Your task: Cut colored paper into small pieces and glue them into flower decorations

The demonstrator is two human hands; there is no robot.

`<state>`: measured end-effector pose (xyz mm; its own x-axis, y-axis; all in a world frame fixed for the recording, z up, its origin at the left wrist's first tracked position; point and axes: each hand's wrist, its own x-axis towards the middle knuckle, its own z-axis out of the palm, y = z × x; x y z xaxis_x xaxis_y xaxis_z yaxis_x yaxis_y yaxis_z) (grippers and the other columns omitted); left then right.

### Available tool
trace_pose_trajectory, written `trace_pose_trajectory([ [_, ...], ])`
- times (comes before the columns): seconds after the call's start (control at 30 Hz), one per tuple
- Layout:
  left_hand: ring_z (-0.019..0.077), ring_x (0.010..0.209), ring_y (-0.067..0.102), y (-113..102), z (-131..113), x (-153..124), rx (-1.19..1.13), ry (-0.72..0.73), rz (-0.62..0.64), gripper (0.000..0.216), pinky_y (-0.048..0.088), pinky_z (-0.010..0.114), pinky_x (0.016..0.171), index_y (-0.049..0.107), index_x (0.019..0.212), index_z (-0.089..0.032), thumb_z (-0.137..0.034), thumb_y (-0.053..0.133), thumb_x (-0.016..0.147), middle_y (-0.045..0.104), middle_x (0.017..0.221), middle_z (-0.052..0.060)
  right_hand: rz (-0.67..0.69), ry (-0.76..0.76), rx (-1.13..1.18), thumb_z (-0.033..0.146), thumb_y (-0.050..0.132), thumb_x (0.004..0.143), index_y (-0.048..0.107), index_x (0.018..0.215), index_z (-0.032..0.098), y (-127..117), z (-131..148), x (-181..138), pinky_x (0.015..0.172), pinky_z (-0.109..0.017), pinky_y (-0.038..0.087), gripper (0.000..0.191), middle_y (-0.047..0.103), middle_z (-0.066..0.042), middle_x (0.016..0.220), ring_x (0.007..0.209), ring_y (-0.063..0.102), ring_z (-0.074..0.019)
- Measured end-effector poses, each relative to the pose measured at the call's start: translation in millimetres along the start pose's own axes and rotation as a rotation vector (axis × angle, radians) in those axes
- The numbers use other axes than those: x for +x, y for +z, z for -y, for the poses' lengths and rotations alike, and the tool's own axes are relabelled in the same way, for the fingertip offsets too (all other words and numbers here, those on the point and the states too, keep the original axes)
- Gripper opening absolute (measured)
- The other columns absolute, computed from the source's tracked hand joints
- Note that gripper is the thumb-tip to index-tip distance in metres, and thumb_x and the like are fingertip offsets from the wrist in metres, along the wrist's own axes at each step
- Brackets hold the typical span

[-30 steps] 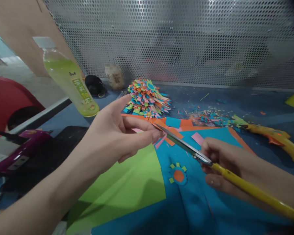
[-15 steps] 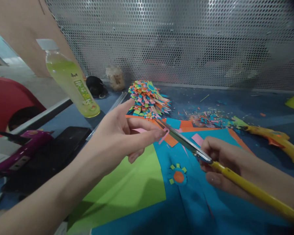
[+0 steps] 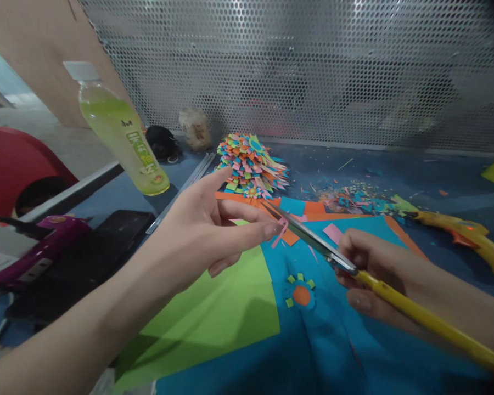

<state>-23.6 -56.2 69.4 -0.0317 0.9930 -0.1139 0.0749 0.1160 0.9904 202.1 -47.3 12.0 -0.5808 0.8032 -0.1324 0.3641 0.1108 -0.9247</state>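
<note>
Between thumb and forefinger, my left hand [image 3: 214, 225] pinches a thin pink paper strip [image 3: 280, 230]. My right hand [image 3: 366, 269] is closed around the yellow-handled scissors [image 3: 333, 255], whose metal blades point up and left and lie right by the strip. Below the blades, a small paper flower [image 3: 301, 295] with an orange centre and several green tabs lies on a blue paper sheet [image 3: 333, 340]. A green sheet [image 3: 214, 323] overlaps the blue one on the left. Behind my left fingertips stands a cone-like bundle of colourful paper bits [image 3: 251, 164].
A bottle of green drink [image 3: 125, 137] stands at the left, near a black phone-like slab [image 3: 107, 247] and a purple power strip [image 3: 45, 258]. A yellow glue gun [image 3: 456, 230] lies at the right beside scattered paper scraps [image 3: 362, 200]. A perforated metal panel [image 3: 296, 71] closes the back.
The pink strip and my left fingertips have shifted very slightly by the blades, and more of the strip shows. The view has moved a little; both hands keep their holds.
</note>
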Motion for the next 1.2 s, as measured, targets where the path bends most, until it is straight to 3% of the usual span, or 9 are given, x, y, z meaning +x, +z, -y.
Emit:
trace_pose_trajectory([
  [0.13,0.0005,0.027,0.032,0.5,0.2,-0.8,0.017,0.023,0.000,0.084,0.021,0.012,0.027,0.035,0.135,-0.017,-0.009,0.076,0.062,0.067,0.056,-0.004,-0.009,0.002,-0.052,0.056,0.059,0.079,0.040,0.083,0.024,-2.1,2.3,-1.0,0.048,-0.021,0.033,0.037,0.038,0.005,0.069,0.058,0.035,-0.0102],
  [0.3,0.0016,0.029,0.033,0.2,2.5,0.0,0.000,0.040,-0.017,0.090,0.019,0.015,0.028,0.034,0.137,-0.017,-0.011,0.078,0.059,0.067,0.055,-0.004,0.007,0.045,-0.076,0.051,0.060,0.080,0.041,0.082,0.024,-3.9,4.5,-1.5,0.049,-0.022,0.033,0.033,0.037,0.005,0.069,0.059,0.034,-0.0107],
  [0.5,0.0062,0.038,0.046,-1.8,4.5,1.9,-0.033,0.043,-0.040,0.098,0.024,0.015,0.033,0.029,0.141,-0.014,-0.012,0.077,0.055,0.065,0.057,-0.003,0.056,0.070,-0.041,0.052,0.061,0.079,0.037,0.079,0.024,-5.2,6.9,-1.2,0.045,-0.021,0.027,0.037,0.033,0.007,0.067,0.055,0.028,-0.0091],
  [0.77,0.0028,0.034,0.036,-4.5,2.8,5.2,-0.022,0.039,0.040,0.099,0.023,0.015,0.032,0.023,0.142,-0.012,-0.013,0.075,0.058,0.064,0.056,-0.004,0.076,0.103,-0.015,0.054,0.062,0.078,0.035,0.079,0.024,-5.7,8.5,-2.4,0.047,-0.022,0.026,0.040,0.033,0.007,0.067,0.055,0.027,-0.0095],
  [0.93,0.0015,0.030,0.034,-4.0,0.9,3.0,-0.029,0.058,-0.006,0.094,0.019,0.014,0.029,0.031,0.139,-0.014,-0.014,0.078,0.057,0.067,0.057,-0.003,0.067,0.090,-0.056,0.055,0.060,0.078,0.035,0.079,0.025,-5.4,8.5,-3.2,0.046,-0.023,0.026,0.040,0.031,0.006,0.067,0.055,0.027,-0.0100],
  [1.07,0.0027,0.029,0.035,-4.7,0.1,2.0,0.017,0.035,0.028,0.098,0.020,0.015,0.027,0.028,0.140,-0.016,-0.013,0.079,0.057,0.068,0.056,-0.002,0.058,0.091,-0.052,0.055,0.062,0.077,0.036,0.079,0.024,-5.1,8.7,-1.3,0.046,-0.023,0.026,0.040,0.033,0.006,0.068,0.055,0.028,-0.0096],
  [1.2,0.0025,0.028,0.036,-4.5,1.3,2.3,-0.014,0.014,-0.017,0.102,0.019,0.014,0.027,0.027,0.143,-0.016,-0.010,0.079,0.055,0.068,0.055,-0.003,0.069,0.093,-0.071,0.054,0.061,0.079,0.038,0.080,0.024,-6.0,7.1,-1.0,0.047,-0.022,0.027,0.037,0.035,0.006,0.069,0.054,0.029,-0.0091],
])
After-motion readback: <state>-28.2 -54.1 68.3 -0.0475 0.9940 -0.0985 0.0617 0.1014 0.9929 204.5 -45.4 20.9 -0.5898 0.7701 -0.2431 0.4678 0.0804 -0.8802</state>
